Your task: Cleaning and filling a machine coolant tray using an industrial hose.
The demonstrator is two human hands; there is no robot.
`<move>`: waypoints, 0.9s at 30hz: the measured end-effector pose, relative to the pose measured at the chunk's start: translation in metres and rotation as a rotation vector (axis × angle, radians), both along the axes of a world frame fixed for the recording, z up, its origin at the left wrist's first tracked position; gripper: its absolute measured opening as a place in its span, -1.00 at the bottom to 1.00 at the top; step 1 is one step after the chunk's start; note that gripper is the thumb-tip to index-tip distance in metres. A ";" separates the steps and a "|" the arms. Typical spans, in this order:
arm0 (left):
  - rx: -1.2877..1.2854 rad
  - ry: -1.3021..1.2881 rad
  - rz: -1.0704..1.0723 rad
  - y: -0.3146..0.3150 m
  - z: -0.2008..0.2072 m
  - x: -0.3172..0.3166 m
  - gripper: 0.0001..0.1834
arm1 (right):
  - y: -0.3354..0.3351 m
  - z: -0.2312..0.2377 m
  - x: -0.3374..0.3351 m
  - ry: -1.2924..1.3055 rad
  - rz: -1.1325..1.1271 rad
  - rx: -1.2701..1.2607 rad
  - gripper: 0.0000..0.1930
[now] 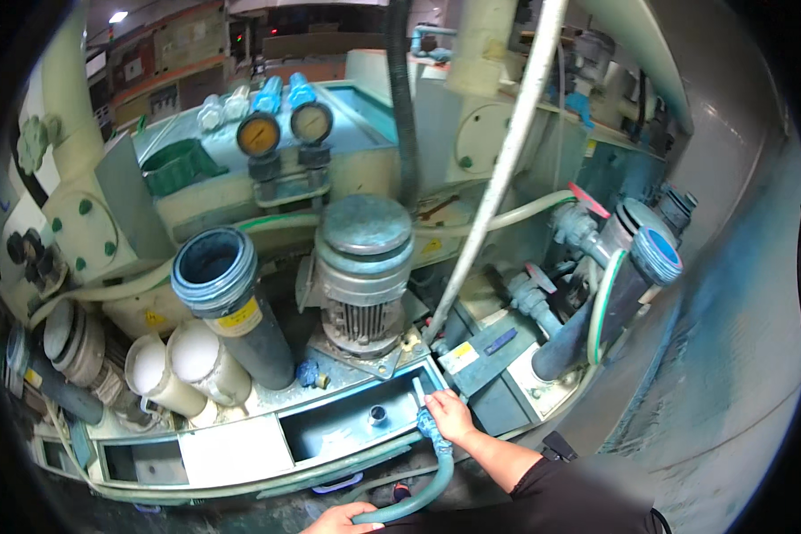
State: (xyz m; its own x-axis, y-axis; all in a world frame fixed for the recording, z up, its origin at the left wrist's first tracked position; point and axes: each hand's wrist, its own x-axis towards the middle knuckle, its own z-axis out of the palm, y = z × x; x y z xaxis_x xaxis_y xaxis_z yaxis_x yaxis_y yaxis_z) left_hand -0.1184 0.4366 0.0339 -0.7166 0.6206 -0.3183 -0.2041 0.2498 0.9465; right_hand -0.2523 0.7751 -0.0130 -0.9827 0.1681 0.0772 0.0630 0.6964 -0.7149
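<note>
My right hand (451, 415) is closed at the blue-stained valve fitting (431, 429) on the end of a blue-green hose (430, 495). A short pale pipe (418, 390) sticks up from that fitting, over the right end of an open blue trough (329, 431). Lower down, my left hand (343, 519) is wrapped round the hose where it curves toward me. An upright stub of pipe (378, 415) stands inside the trough, left of my right hand. Part of my left hand is cut off by the lower edge.
Behind the trough stand a motor (365, 276) and an open dark filter cylinder (227, 285). Two pale jugs (206, 360) hold something white. A long white pole (498, 178) slants down to the machine. Another cylinder (587, 325) with red-handled valves stands at the right.
</note>
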 end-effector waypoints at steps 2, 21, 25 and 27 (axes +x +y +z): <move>0.026 0.024 -0.026 0.002 0.003 -0.002 -0.69 | 0.002 -0.004 0.003 -0.002 -0.024 0.006 -0.69; -0.091 0.082 -0.142 -0.052 0.013 -0.045 -0.35 | -0.029 -0.001 -0.011 -0.097 -0.040 0.171 -0.58; -0.072 0.055 -0.168 -0.076 0.014 -0.044 -0.36 | -0.055 0.007 -0.005 -0.094 -0.080 0.186 -0.58; -0.086 0.056 -0.189 -0.086 0.019 -0.046 -0.38 | -0.062 0.001 -0.004 -0.046 -0.088 0.160 -0.60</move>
